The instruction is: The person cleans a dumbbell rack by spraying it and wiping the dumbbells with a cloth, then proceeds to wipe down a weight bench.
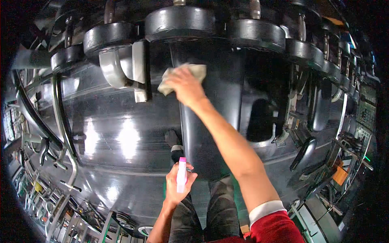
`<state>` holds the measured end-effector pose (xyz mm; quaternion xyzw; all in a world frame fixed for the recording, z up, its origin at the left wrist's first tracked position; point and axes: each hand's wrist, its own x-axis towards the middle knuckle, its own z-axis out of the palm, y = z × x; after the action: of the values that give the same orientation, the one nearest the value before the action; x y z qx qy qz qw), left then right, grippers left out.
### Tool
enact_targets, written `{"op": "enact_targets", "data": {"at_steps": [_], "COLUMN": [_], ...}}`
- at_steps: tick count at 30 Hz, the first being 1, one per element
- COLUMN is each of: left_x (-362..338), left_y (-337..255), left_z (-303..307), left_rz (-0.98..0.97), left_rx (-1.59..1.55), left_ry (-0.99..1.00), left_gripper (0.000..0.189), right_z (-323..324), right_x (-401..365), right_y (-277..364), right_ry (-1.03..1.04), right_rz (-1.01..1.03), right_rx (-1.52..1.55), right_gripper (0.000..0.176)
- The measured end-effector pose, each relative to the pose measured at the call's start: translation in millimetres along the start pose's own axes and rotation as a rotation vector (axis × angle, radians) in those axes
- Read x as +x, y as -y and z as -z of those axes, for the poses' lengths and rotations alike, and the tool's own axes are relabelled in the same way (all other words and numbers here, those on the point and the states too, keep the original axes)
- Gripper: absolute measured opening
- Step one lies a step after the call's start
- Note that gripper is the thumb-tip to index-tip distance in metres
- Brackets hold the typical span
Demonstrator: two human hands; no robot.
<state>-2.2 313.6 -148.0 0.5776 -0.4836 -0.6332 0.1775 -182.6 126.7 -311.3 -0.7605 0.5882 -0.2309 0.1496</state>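
A light cloth [197, 72] lies bunched under my right hand [185, 86], whose fingers press it against the far left edge of a long black padded bench [208, 133]. That hand is slightly blurred. Nearer to me, my left hand [180, 182] is wrapped round a white spray bottle with a pink top [182, 172], upright beside the near left side of the bench. Most of the bottle's body is hidden by its top and my fingers.
A row of large black dumbbells [180, 23] spans the far side. Left of the bench stands a grey metal frame part [139, 73]. Other gym machines [60, 117] stand at the left and right. The dark floor [121, 162] reflects lights.
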Motion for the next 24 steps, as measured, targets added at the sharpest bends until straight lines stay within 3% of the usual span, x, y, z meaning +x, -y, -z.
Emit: {"op": "enact_targets", "data": {"at_steps": [2,4,5,8,11,15,17,21,24], "left_x": [0.0,-3.0,-3.2,-1.9,-1.6,-0.2,-0.3,-3.2,-7.7], "left_y": [-6.2,-10.4,-11.5,-9.6,-4.4,-5.5,-4.9,-8.8,-13.7], "left_z": [-8.4,-12.1,-12.7,-18.3,-22.3,-16.6,-14.6,-14.7,-18.9], "left_rz": [0.012,0.032,0.029,0.015,-0.045,-0.146,-0.129,-0.055,-0.003], "left_rx": [0.003,0.004,-0.006,-0.030,-0.037,0.016,0.009,-0.049,-0.024], "left_ry": [-0.013,-0.031,-0.005,0.017,0.015,0.032,0.026,-0.029,-0.044], "left_gripper": [0.027,0.027,0.028,0.028,0.025,0.023,0.022,0.028,0.029], "right_z": [-29.7,-27.1,-8.9,43.5,92.6,94.6,81.8,31.5,-32.4], "right_x": [3.5,-8.3,-15.2,-54.6,-99.6,-127.1,-108.3,-39.8,-18.0], "right_y": [6.4,-6.0,-13.5,-56.6,-93.2,-104.8,-89.3,-22.0,5.5], "right_ry": [0.413,0.269,0.203,0.158,0.130,-0.033,-0.188,0.016,0.217], "right_rz": [0.058,0.201,0.198,0.144,-0.156,-0.368,-0.197,-0.027,0.188], "right_rx": [-0.141,-0.291,-0.181,-0.068,-0.042,0.079,-0.061,-0.051,-0.091], "right_gripper": [0.029,0.019,0.022,0.048,0.046,0.041,0.039,0.043,0.024]}}
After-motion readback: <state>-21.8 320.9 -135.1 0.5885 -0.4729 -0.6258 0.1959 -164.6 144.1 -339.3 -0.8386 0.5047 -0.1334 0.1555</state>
